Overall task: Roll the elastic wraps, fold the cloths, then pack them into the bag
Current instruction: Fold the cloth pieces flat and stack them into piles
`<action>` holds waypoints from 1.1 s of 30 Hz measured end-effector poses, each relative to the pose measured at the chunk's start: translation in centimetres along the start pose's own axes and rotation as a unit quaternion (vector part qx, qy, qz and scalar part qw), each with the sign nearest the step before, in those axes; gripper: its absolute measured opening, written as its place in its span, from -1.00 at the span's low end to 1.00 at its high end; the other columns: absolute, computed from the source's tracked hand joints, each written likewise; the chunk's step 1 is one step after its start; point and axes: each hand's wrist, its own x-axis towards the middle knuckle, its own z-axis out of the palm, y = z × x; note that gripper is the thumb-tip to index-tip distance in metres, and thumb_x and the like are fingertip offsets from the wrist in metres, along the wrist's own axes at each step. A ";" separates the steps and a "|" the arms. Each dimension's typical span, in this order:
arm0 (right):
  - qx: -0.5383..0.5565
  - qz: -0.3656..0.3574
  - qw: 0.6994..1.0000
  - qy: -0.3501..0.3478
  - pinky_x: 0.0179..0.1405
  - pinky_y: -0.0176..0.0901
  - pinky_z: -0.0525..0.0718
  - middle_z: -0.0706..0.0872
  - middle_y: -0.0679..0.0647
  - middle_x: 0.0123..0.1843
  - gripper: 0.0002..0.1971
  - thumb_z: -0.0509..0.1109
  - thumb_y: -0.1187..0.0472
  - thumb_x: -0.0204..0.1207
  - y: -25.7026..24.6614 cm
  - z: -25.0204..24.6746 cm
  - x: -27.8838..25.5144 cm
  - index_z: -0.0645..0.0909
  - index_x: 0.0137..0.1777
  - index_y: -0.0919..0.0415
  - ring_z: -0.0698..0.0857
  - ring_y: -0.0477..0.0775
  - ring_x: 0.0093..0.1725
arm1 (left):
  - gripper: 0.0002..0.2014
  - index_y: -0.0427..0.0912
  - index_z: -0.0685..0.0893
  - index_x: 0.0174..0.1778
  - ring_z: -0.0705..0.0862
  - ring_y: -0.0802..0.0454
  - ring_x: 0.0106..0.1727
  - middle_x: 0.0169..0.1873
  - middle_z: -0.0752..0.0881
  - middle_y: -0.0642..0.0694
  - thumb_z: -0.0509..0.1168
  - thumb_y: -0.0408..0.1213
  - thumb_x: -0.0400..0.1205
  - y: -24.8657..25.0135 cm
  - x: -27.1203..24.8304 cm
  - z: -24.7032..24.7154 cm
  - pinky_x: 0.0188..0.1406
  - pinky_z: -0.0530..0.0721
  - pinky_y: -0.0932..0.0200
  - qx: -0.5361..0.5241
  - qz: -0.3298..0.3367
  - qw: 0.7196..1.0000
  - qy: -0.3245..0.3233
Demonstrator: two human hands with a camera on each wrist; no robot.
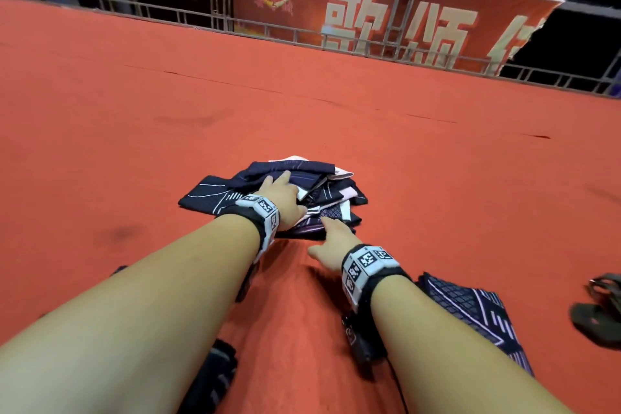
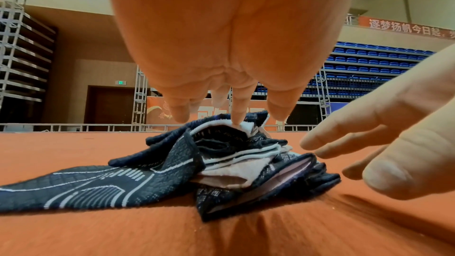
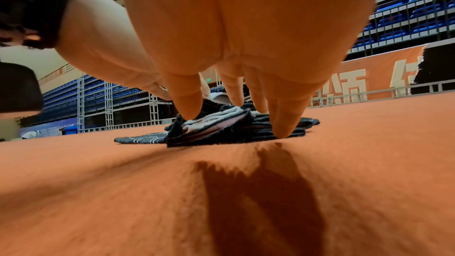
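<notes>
Here, on the orange carpet, a loose pile of cloths, dark navy with pale line patterns and pinkish-white undersides, lying straight ahead in the head view; one flat navy piece spreading out to the left of the heap, touching it. Resting on top of the pile, the left hand, fingers straight and spread, not curled round anything; in the left wrist view, fingertips pointing down, the middle one touching a white folded edge at the top of the pile of cloths, the others just above it. Reaching in from the near side, the right hand, fingers extended and apart, holding nothing; in the right wrist view, one fingertip down at the near edge of the pile of cloths, where cloth meets carpet, another touching the upper folds. Seen also from the left wrist, the right hand just beside the right edge of the heap, fingers loosely straight. Nearer the person, to the right, a separate patterned cloth lying flat and well apart from the pile; further right, at the frame edge, dark sandals. Beyond the carpet, a metal railing and a red banner with large pale characters.
</notes>
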 end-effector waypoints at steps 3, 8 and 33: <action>0.015 0.000 1.000 0.001 0.50 -0.05 0.47 0.38 0.18 0.62 -0.25 0.45 0.04 0.47 0.4 0.6 0.5 0.30 0.65 0.16 0.46 0.21 0.55 | -0.66 -0.10 0.62 0.27 -0.06 -0.37 0.76 0.79 -0.01 -0.09 0.08 -0.01 0.75 -0.3 1.5 0.8 0.66 0.21 -0.30 -0.006 0.006 1.000 -0.021; 0.034 0.001 0.999 0.003 0.59 -0.08 0.36 0.26 0.16 0.72 -0.19 0.40 0.07 0.52 1.1 1.3 0.5 0.17 0.75 0.15 0.35 0.15 0.65 | -0.57 -0.10 0.46 0.58 -0.05 -0.28 0.77 0.77 0.05 0.03 0.10 -0.21 0.75 -0.3 1.9 2.1 0.70 0.17 -0.21 -0.021 0.001 1.000 0.017; 0.501 0.037 0.849 0.162 0.19 0.15 0.76 0.84 0.20 0.09 -0.44 0.63 -0.02 0.25 -1.6 -7.1 -10.1 0.68 0.19 0.29 0.83 0.23 0.04 | -0.62 -0.21 0.81 0.02 0.83 -0.02 -0.18 -0.12 0.84 -0.18 0.11 -0.63 0.70 3.7 -14.9 -11.1 -0.21 0.84 0.07 -0.606 0.117 0.783 0.074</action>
